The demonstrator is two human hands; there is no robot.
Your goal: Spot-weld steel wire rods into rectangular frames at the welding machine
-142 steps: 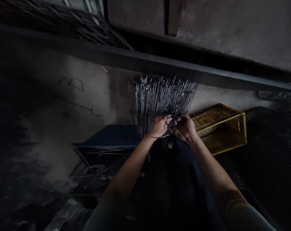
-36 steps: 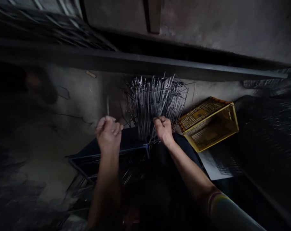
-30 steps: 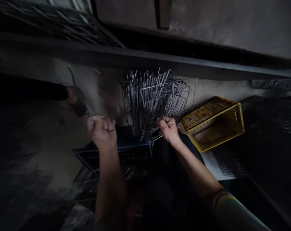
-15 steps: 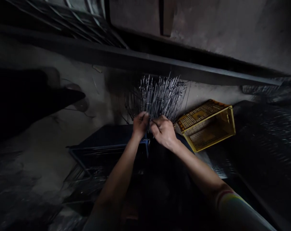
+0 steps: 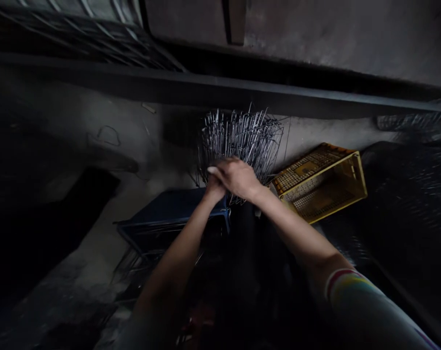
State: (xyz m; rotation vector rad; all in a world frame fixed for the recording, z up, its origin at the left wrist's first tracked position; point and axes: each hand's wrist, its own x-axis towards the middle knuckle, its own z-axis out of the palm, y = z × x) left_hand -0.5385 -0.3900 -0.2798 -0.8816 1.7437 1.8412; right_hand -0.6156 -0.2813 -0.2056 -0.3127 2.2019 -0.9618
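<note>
A dense bundle of thin metal wire rods (image 5: pixel 242 131), some with bent tips, stands upright in front of me. At the near side of these rods my two hands meet, the right lying over the left. My right hand (image 5: pixel 240 179) is closed, its fingers curled toward the left hand. Beneath it, my left hand (image 5: pixel 215 188) also looks closed, with most of its fingers covered. Whatever is between the fingers is hidden. Just below my left hand is the corner of a blue stool-like piece (image 5: pixel 177 206) with a dark, open underside.
A yellow perforated crate (image 5: pixel 322 184) lies on its side to the right. Behind the rods runs a long metal beam (image 5: pixel 206 80). A wire-mesh rack (image 5: pixel 107 29) is at the upper left. Dark meshed material (image 5: pixel 417 194) fills the right side. A dark shape (image 5: pixel 93 194) lies at left.
My right hand has moved left over my left hand; before, the hands were side by side with a small gap. The dark shape at left has shifted downward. The view has moved slightly.
</note>
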